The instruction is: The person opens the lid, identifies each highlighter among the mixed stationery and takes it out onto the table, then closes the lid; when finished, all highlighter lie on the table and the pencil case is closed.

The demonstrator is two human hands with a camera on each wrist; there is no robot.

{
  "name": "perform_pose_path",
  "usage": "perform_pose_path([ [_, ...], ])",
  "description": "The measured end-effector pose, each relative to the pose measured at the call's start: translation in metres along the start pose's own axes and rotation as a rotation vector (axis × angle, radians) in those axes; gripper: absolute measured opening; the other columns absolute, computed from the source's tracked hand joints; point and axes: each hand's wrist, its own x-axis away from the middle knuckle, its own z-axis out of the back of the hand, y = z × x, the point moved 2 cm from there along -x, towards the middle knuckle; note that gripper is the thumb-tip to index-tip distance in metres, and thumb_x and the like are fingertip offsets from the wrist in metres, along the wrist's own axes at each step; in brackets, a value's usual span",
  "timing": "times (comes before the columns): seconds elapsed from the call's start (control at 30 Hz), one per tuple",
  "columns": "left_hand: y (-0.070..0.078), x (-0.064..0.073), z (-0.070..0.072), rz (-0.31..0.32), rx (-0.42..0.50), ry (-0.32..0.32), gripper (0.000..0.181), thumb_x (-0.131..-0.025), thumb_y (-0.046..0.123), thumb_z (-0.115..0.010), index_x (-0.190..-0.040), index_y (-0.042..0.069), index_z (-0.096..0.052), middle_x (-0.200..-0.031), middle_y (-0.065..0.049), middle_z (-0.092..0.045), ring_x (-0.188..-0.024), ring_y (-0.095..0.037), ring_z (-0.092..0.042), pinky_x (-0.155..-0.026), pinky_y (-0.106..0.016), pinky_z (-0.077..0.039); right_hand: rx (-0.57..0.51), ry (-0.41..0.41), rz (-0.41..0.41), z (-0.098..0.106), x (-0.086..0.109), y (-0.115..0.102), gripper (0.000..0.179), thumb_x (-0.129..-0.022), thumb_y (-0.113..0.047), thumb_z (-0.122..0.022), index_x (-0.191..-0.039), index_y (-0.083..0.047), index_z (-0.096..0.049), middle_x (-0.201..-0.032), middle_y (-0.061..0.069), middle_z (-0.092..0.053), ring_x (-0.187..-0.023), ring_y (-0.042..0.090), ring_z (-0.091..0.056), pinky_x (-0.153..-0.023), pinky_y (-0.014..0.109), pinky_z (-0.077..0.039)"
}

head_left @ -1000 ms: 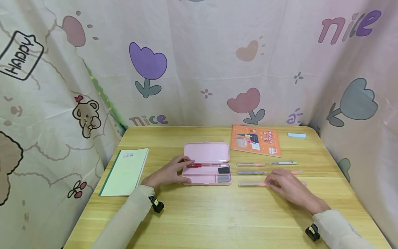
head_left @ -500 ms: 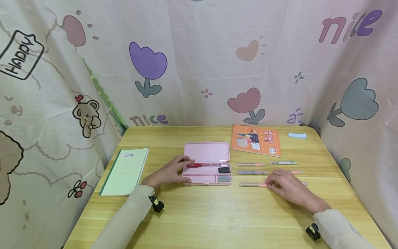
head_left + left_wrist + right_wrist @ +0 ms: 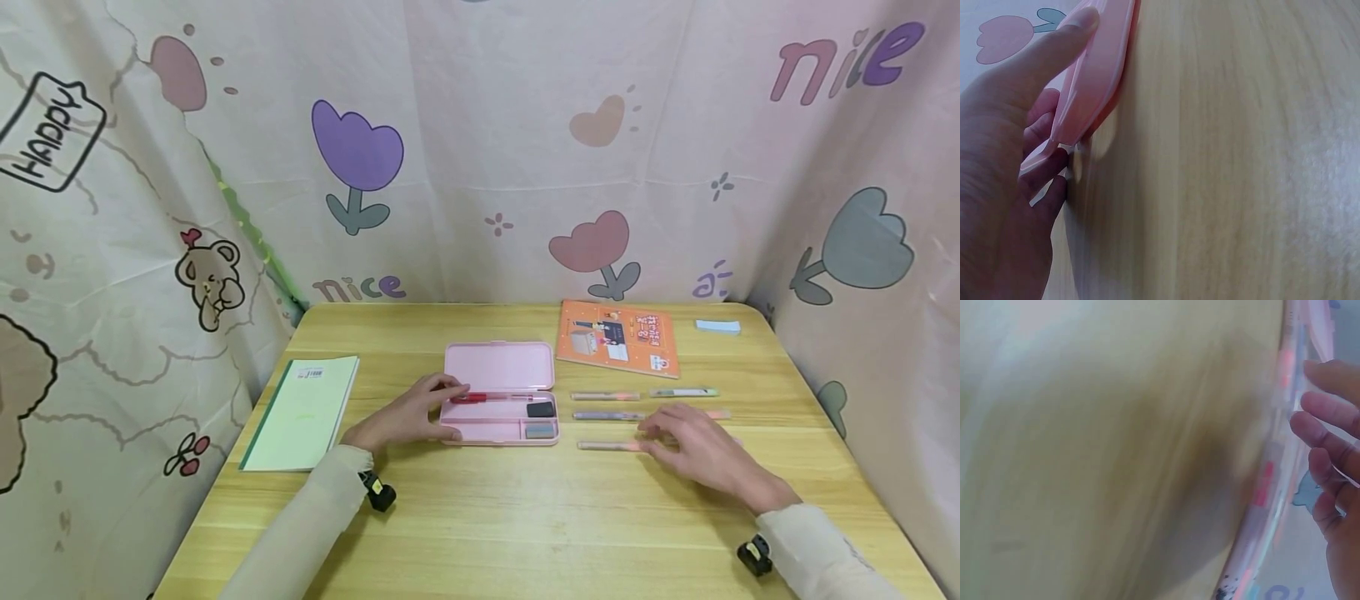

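Observation:
A pink pencil case (image 3: 498, 367) lies with its lid back, holding a red pen (image 3: 472, 398), a black eraser (image 3: 540, 410) and a grey-blue block (image 3: 538, 432). My left hand (image 3: 408, 412) grips its left end, thumb on the near edge and fingers at the far side; the left wrist view shows the thumb on the pink wall (image 3: 1100, 69). Over the pens at the right is my right hand (image 3: 697, 446), fingers loosely bent and nothing held. Its fingertips are right by the pink-ended end of the nearest pen (image 3: 607, 446). This hand partly covers other pens behind it.
Beyond that pen lie a purple pen (image 3: 606, 416), another pink-ended pen (image 3: 603, 397) and a white-green pen (image 3: 682, 392). An orange booklet (image 3: 618, 337) and a light blue strip (image 3: 717, 326) are at the back. A green notebook (image 3: 303, 417) lies left.
The nearest pen has shifted very slightly right. My right hand's fingers have eased up a little off its end. My left hand has stayed on the pencil case.

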Motion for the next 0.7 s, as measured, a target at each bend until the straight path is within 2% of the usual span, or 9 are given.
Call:
perform_pose_path([
  [0.1,0.0,0.0,0.0,0.0,0.008,0.003,0.093,-0.088,0.063,-0.086,-0.166,0.027,-0.049,-0.167,-0.001,-0.042,-0.157,-0.029,-0.037,-0.128,-0.059,-0.039,-0.03,0.033,-0.001,0.002,-0.006,-0.005,0.02,-0.096,-0.027,-0.084,-0.115,-0.02,-0.08,-0.113,-0.002,-0.077,-0.107,0.025,-0.072,-0.095,0.058,-0.061],
  [0.23,0.0,0.0,0.0,0.012,0.009,-0.001,0.093,-0.087,0.063,-0.086,-0.165,0.029,-0.05,-0.167,0.001,-0.041,-0.157,-0.027,-0.037,-0.129,-0.058,-0.039,-0.093,0.058,0.0,0.001,-0.02,-0.018,0.018,-0.102,-0.025,-0.078,-0.119,-0.018,-0.08,-0.116,-0.003,-0.077,-0.107,0.021,-0.072,-0.094,0.052,-0.062],
  [0.37,0.002,0.0,0.0,0.017,0.007,-0.005,0.093,-0.087,0.062,-0.086,-0.166,0.03,-0.049,-0.168,0.0,-0.041,-0.157,-0.028,-0.037,-0.129,-0.059,-0.039,-0.21,0.064,-0.024,-0.003,-0.038,-0.034,0.02,-0.106,-0.023,-0.073,-0.124,-0.015,-0.078,-0.119,-0.003,-0.077,-0.106,0.018,-0.071,-0.091,0.042,-0.063],
  [0.53,0.005,0.0,0.001,0.0,0.012,0.006,0.09,-0.088,0.058,-0.087,-0.165,0.026,-0.051,-0.166,-0.002,-0.043,-0.155,-0.029,-0.039,-0.128,-0.06,-0.04,-0.372,0.054,-0.038,-0.009,-0.064,-0.058,0.023,-0.106,-0.017,-0.073,-0.128,-0.011,-0.077,-0.122,0.002,-0.076,-0.106,0.017,-0.071,-0.087,0.03,-0.063],
  [0.7,0.005,0.003,0.002,-0.001,0.001,0.009,0.089,-0.09,0.057,-0.086,-0.165,0.024,-0.05,-0.167,-0.004,-0.043,-0.156,-0.031,-0.039,-0.128,-0.061,-0.04,-0.517,0.014,-0.042,-0.023,-0.088,-0.08,0.033,-0.106,-0.014,-0.072,-0.137,-0.002,-0.071,-0.129,0.017,-0.07,-0.108,0.025,-0.07,-0.091,0.038,-0.065],
])
